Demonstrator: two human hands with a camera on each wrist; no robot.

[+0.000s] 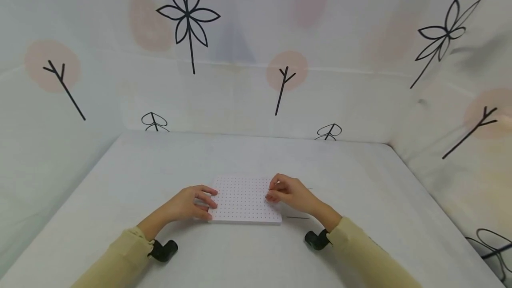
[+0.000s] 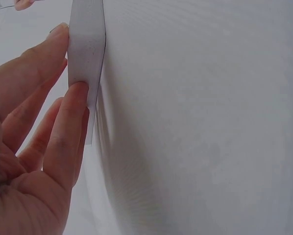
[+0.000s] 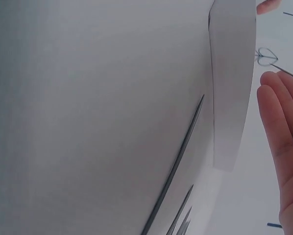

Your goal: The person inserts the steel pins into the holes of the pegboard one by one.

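Observation:
A white pegboard (image 1: 244,199) with rows of small holes lies on the white table, its left edge held by my left hand (image 1: 192,203). In the left wrist view those fingertips (image 2: 77,93) press against the board's side (image 2: 87,49). Over the board's right edge is my right hand (image 1: 290,192), thumb and fingers drawn together on a thin metal needle (image 3: 287,73). Most of that needle is hidden by the fingers or out of frame. Several similar dark needles (image 3: 178,164) lie on the table to the right of the board.
The white table (image 1: 224,257) stretches around the board. White cloth walls (image 1: 240,97) with plant drawings rise behind and at both sides. Black wrist-worn devices (image 1: 164,251) sit below both cuffs, close over the tabletop.

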